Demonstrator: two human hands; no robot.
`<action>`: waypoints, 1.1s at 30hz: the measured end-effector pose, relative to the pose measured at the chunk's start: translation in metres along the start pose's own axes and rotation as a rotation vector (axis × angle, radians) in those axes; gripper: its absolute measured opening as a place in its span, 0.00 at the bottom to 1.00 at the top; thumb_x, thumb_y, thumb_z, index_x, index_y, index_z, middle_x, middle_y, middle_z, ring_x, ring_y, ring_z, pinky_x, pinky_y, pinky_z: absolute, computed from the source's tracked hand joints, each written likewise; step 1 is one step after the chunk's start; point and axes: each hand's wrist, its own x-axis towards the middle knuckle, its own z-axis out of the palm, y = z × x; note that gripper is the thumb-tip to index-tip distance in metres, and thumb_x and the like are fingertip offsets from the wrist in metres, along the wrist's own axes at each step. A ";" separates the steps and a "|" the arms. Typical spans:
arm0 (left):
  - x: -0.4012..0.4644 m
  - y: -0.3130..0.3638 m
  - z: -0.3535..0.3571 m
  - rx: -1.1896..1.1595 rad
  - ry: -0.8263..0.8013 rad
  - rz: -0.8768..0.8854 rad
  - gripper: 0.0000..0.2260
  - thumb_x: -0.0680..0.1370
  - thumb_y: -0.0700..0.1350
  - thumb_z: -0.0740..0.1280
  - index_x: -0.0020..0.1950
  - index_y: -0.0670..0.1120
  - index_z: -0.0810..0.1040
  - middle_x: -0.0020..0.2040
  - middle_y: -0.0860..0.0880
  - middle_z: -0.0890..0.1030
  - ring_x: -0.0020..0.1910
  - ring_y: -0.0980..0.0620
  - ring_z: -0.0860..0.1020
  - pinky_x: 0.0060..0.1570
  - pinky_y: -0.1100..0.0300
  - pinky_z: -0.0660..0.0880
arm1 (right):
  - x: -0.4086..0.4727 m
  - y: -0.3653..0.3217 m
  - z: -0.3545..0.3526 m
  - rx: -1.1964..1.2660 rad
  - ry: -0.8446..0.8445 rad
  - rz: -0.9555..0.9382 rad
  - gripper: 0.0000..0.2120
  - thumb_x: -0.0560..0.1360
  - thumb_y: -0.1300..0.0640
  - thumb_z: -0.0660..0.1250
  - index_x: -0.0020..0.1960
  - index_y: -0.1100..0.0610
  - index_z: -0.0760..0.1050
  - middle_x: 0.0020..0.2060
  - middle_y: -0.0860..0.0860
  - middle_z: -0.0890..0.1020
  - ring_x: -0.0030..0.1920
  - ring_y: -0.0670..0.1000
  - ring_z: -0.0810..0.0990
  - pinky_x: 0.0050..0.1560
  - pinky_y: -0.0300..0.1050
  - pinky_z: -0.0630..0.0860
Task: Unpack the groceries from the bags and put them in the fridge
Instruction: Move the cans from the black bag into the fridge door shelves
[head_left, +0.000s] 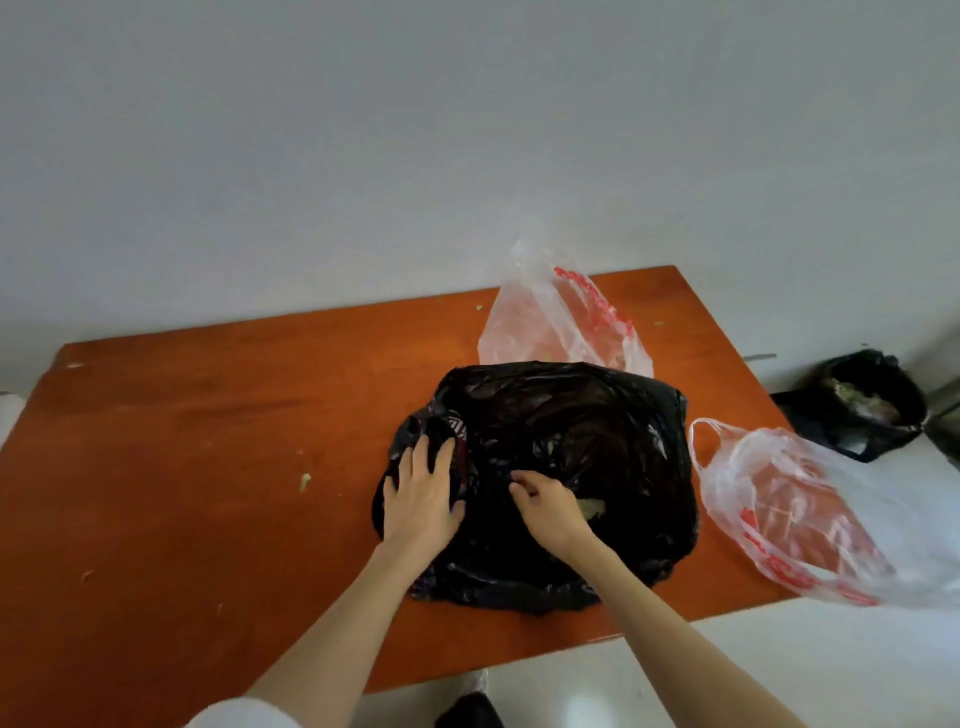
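- We see our left hand (421, 493) lying palm down on the left part of the black bag (561, 467), fingers spread and pressed flat on the plastic, the fingertips at a bunched fold near the bag's upper left corner.
- Our right hand (550, 506) rests near the middle of the same bag, fingers curled and drawn together, seeming to pinch a wrinkle of the black plastic; we cannot tell how firm the hold is.
- Both bare forearms reach in from the bottom edge, the left one coming out of a white sleeve (244, 714).
- The black bag lies flattened on the orange-brown table (182, 441), near its right half; a pale scrap shows just beside our right hand, and what it is we cannot tell.
- A clear bag with red print (561, 322) stands just behind the black bag, touching its far edge.
- A second clear bag with red print (810, 514) lies to the right, hanging partly over the table's right edge, close to the black bag.
- On the floor, off the table's far right corner, sits another black bag (872, 405), open at the top, with pale and greenish stuff inside.
- Small greenish crumbs (305, 481) are scattered on the table to the left of our hands.
- We count two hands, two clear bags, two black bags and one table.
- The wall behind is plain and pale.
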 end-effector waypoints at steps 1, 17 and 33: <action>0.005 -0.006 -0.001 -0.029 0.003 -0.015 0.33 0.77 0.49 0.63 0.76 0.51 0.48 0.76 0.44 0.51 0.74 0.42 0.53 0.66 0.48 0.65 | 0.008 -0.005 0.005 0.024 0.003 0.039 0.17 0.80 0.55 0.57 0.68 0.58 0.70 0.60 0.56 0.78 0.60 0.54 0.77 0.59 0.44 0.71; 0.011 -0.050 0.003 -0.473 0.152 -0.074 0.28 0.74 0.28 0.57 0.72 0.47 0.64 0.71 0.45 0.60 0.70 0.47 0.60 0.61 0.57 0.67 | 0.068 -0.060 0.062 0.135 -0.100 0.217 0.24 0.70 0.55 0.72 0.64 0.59 0.71 0.58 0.55 0.79 0.59 0.55 0.76 0.52 0.37 0.68; 0.015 -0.067 0.003 -0.571 0.187 -0.038 0.26 0.75 0.28 0.57 0.70 0.47 0.67 0.70 0.46 0.63 0.68 0.49 0.64 0.63 0.61 0.65 | 0.070 -0.061 0.064 0.117 -0.072 0.272 0.41 0.67 0.57 0.73 0.73 0.55 0.56 0.64 0.56 0.67 0.64 0.57 0.69 0.64 0.47 0.68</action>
